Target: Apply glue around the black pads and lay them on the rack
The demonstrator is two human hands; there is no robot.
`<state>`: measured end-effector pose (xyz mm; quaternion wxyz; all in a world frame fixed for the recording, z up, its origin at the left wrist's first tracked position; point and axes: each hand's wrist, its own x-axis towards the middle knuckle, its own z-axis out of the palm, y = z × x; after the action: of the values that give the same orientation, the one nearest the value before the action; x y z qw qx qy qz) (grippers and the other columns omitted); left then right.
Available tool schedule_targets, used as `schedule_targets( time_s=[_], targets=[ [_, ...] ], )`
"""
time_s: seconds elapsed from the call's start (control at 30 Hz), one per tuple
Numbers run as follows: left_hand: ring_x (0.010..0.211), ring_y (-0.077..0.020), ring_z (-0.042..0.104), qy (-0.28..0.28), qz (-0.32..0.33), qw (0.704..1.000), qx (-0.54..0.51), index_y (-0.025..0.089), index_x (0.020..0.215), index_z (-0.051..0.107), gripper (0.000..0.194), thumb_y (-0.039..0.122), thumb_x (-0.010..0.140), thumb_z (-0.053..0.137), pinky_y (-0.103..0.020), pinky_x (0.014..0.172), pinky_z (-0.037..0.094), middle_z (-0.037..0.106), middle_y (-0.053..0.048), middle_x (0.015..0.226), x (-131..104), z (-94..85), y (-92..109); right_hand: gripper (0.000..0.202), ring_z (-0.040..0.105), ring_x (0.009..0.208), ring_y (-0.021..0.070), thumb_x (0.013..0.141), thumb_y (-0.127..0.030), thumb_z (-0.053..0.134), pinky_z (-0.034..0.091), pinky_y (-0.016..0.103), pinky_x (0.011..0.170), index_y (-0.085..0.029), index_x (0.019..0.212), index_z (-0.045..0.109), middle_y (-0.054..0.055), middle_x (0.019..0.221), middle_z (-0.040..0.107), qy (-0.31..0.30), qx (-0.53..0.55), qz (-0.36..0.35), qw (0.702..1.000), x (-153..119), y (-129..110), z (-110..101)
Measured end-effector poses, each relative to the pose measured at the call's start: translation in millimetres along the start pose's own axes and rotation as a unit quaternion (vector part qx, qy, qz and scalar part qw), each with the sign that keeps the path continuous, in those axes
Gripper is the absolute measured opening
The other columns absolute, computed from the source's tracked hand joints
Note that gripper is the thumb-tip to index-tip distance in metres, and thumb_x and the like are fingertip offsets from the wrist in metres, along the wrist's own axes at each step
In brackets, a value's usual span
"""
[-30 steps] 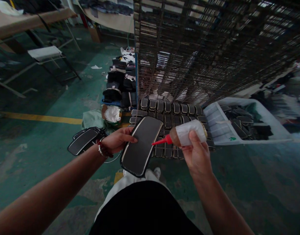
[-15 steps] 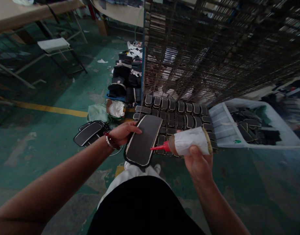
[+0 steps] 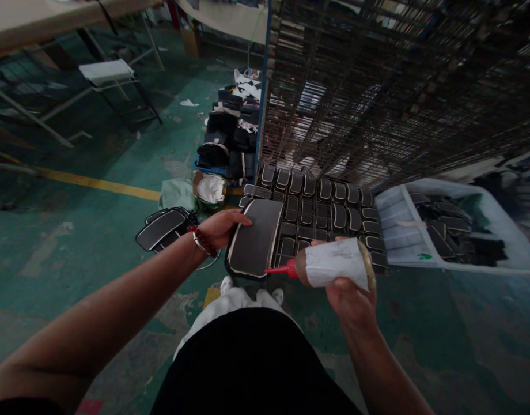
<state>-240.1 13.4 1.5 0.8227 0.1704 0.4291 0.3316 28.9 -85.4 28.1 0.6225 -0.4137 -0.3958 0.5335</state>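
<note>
"How's each grip?"
"The left hand (image 3: 222, 228) is clamped on the left edge of a dark panel (image 3: 254, 239); the right hand (image 3: 354, 302) is wrapped around a bottle (image 3: 336, 263), its red nozzle (image 3: 283, 269) at the panel's near right corner."
"Containers?"
"A white crate (image 3: 405, 242), off the right edge of the wire rack (image 3: 360, 86), holds dark pieces (image 3: 450, 225), too overlapped to count. A blue tray (image 3: 211, 169) at the left edge carries black bundles (image 3: 222, 124)."
"Counts?"
"One bottle, one held panel, eight in the far row of laid-out panels (image 3: 306, 210)."
"Anything blocked?"
"The held panel hides those rows' near left corner."
</note>
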Motion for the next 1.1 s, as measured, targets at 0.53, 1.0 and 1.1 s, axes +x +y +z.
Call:
schedule_targets(
  time_s=[0.53,1.0,1.1],
  targets=[
    [0.06,-0.0231,0.073,0.05,0.0,0.999,-0.013,0.005,0.099,0.071,0.03,0.001,0.07,0.063,-0.034,0.061,0.062,0.076,-0.012,0.074,-4.2,13.4,-3.3,0.047,0.071,0.104,0.0309,0.071,-0.033,0.085,0.054,0.057,0.099,-0.029,0.114,0.067,0.005,0.106,0.074,0.054,0.029,-0.068,0.996,44.1,0.7,11.0],
    [0.055,-0.0224,0.071,0.161,-0.011,0.984,-0.072,0.003,0.106,0.068,0.031,0.0,0.078,0.056,-0.034,0.06,0.063,0.073,-0.01,0.066,-5.6,15.3,-1.4,0.051,0.073,0.101,0.0303,0.069,-0.032,0.086,0.054,0.055,0.1,-0.026,0.116,0.068,0.008,0.106,0.077,0.059,0.029,-0.05,0.997,25.0,5.2,5.1],
    [0.053,-0.0212,0.07,0.196,-0.002,0.976,-0.095,0.003,0.104,0.068,0.027,0.001,0.082,0.053,-0.032,0.057,0.062,0.071,-0.008,0.063,-3.9,16.0,-1.2,0.052,0.073,0.101,0.0293,0.069,-0.032,0.088,0.058,0.051,0.096,-0.025,0.117,0.069,0.008,0.108,0.077,0.088,0.057,-0.03,0.994,14.9,11.6,8.6]
  ],
)
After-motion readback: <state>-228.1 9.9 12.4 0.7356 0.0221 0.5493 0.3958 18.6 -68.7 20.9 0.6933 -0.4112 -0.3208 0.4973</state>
